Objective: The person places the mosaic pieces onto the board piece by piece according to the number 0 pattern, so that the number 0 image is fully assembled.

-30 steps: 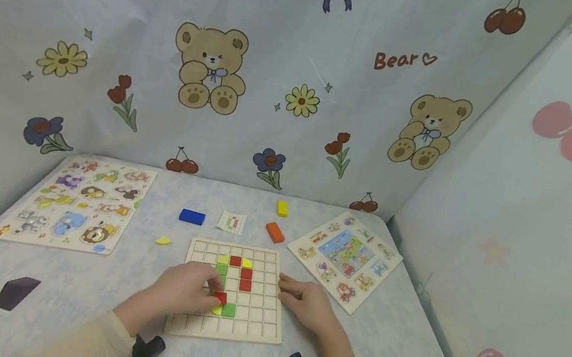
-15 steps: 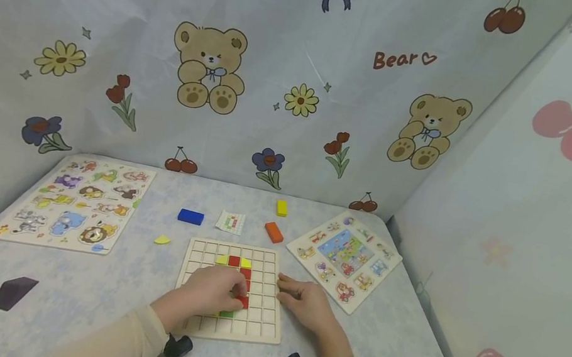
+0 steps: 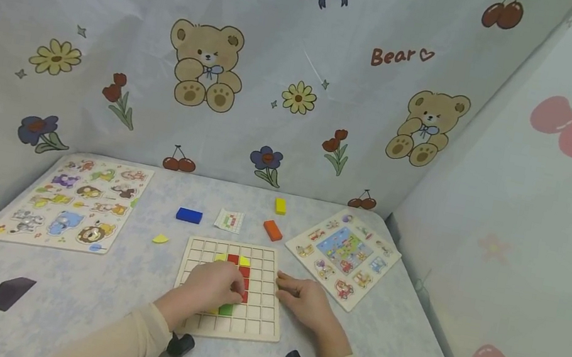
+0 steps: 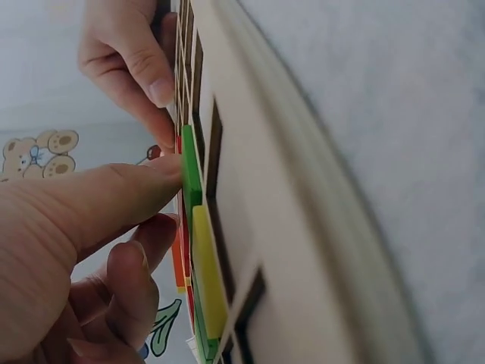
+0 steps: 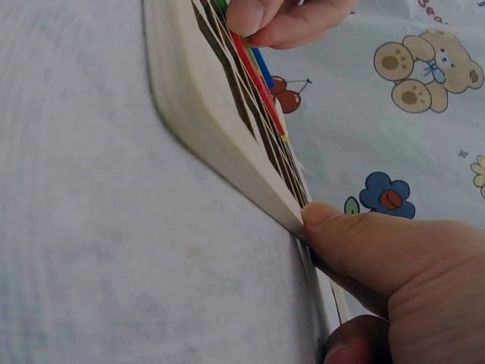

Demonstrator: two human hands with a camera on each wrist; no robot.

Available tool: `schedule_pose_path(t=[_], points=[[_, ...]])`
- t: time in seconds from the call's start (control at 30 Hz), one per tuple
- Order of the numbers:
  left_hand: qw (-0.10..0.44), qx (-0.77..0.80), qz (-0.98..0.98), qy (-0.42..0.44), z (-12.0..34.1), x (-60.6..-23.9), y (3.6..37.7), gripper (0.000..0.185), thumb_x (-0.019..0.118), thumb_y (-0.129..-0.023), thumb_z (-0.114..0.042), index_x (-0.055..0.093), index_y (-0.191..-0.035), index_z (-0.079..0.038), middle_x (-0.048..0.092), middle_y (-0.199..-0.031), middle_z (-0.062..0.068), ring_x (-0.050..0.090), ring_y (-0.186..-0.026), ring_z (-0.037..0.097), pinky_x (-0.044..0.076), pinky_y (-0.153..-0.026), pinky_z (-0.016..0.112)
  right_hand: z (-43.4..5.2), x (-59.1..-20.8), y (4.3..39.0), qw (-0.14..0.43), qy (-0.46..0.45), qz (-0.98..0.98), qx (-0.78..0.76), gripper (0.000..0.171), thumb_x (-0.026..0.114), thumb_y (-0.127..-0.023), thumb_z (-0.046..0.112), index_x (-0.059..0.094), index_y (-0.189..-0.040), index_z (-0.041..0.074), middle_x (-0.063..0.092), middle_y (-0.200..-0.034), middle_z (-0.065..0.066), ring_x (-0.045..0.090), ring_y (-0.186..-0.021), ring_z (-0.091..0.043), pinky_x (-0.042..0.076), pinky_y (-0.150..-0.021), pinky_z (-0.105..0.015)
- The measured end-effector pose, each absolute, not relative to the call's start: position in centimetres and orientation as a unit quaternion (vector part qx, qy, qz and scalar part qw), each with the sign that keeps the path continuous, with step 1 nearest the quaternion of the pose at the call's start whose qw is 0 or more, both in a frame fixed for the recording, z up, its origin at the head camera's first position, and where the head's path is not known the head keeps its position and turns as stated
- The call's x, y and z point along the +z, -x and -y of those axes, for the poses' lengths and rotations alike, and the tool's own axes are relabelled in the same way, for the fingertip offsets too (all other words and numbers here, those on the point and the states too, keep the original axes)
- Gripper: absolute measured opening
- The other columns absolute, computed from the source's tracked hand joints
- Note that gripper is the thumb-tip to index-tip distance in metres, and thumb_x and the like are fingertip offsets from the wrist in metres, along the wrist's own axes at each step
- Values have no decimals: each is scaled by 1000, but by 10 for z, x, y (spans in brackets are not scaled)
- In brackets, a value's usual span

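A wooden grid board [image 3: 260, 327] lies flat on the table, with red, green and yellow tiles set in its squares. Over its middle, my left hand [image 3: 212, 287] has thumb and forefinger at a red tile [image 3: 245, 296], the lowest in a column of red tiles. In the left wrist view, the left thumb [image 4: 163, 171] is right at the edge of a green tile [image 4: 191, 171], beside a yellow tile [image 4: 211, 273]. My right hand [image 3: 312, 307] rests its thumb and forefinger against the board's right edge; the right wrist view shows that thumb [image 5: 322, 216] touching the edge.
Behind the board lie a blue block [image 3: 189, 216], a pattern card [image 3: 229, 220], an orange block [image 3: 273, 230] and a yellow block [image 3: 280, 205]. A yellow quarter-round piece [image 3: 160, 239] is left of it. Picture puzzles [image 3: 106, 223] [image 3: 349, 292] flank it. A dark shape [image 3: 11, 293] lies front left.
My left hand has moved right across the board, bringing a red tile from the lower left to the foot of the red column. My right hand has stayed at the edge.
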State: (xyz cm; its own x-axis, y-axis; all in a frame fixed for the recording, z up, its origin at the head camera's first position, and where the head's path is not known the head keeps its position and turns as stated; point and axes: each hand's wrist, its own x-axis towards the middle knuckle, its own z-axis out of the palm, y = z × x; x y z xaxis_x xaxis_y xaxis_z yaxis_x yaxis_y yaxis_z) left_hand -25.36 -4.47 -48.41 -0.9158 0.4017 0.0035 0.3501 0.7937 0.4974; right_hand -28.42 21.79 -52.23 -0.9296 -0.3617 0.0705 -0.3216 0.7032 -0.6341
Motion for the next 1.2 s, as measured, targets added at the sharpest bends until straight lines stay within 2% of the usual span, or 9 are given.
schedule_pose_path(t=[0.17,0.37,0.5,0.67,0.8,0.9,1.03,1.1,1.2], points=[[33,272,-948,-161,60,-485,258,3,80,-90,-33,80,-90,-30,70,-87,-18,58,-73,7,47,-63,31,-217,-521,282,34,180,-922,-342,31,72,-97,30,75,-126,20,63,-141,11,57,-135,-24,47,-108,-50],[-27,299,-954,-21,122,-481,276,26,73,-95,-32,74,-120,-24,74,-110,-5,67,-98,18,50,-75,39,-217,-522,281,36,174,-923,-343,31,72,-97,30,75,-126,21,64,-140,12,58,-135,-24,46,-109,-50],[-41,302,-952,41,169,-489,287,39,70,-97,-29,65,-134,-16,68,-124,10,65,-107,31,51,-77,44,-217,-522,282,35,173,-924,-339,31,72,-97,31,75,-126,21,63,-141,13,57,-135,-23,46,-109,-50],[-54,265,-962,41,197,-508,290,45,69,-97,-24,61,-140,-12,56,-140,21,63,-115,40,54,-79,52,-219,-521,284,33,178,-923,-339,31,72,-97,30,75,-126,21,63,-141,13,57,-135,-22,47,-109,-49],[-61,245,-968,11,204,-519,292,35,68,-99,-25,68,-134,-16,60,-134,18,64,-113,39,55,-81,52,-218,-521,285,28,179,-925,-335,30,72,-97,30,75,-126,21,63,-140,13,58,-135,-22,47,-109,-49],[-64,236,-970,5,206,-523,292,28,70,-99,-26,74,-125,-17,65,-115,12,66,-97,31,54,-72,45,-217,-521,284,29,179,-924,-336,31,72,-97,31,75,-126,21,64,-140,13,58,-135,-23,47,-108,-49],[-54,236,-970,14,206,-524,289,30,75,-94,-32,75,-119,-15,67,-101,5,64,-86,22,51,-68,40,-216,-521,282,33,179,-922,-341,31,72,-97,31,75,-126,21,64,-140,11,58,-134,-24,47,-108,-50],[-51,243,-969,13,206,-523,287,37,78,-92,-38,74,-120,-14,69,-103,6,65,-91,23,52,-72,42,-216,-521,282,32,177,-923,-340,31,72,-97,31,75,-126,21,64,-140,12,58,-135,-24,47,-108,-50],[-52,256,-965,6,207,-521,284,48,79,-89,-42,70,-126,-13,66,-117,13,65,-103,32,52,-81,50,-215,-522,282,30,175,-924,-338,31,71,-97,31,75,-126,21,64,-140,12,58,-135,-23,47,-108,-50]])
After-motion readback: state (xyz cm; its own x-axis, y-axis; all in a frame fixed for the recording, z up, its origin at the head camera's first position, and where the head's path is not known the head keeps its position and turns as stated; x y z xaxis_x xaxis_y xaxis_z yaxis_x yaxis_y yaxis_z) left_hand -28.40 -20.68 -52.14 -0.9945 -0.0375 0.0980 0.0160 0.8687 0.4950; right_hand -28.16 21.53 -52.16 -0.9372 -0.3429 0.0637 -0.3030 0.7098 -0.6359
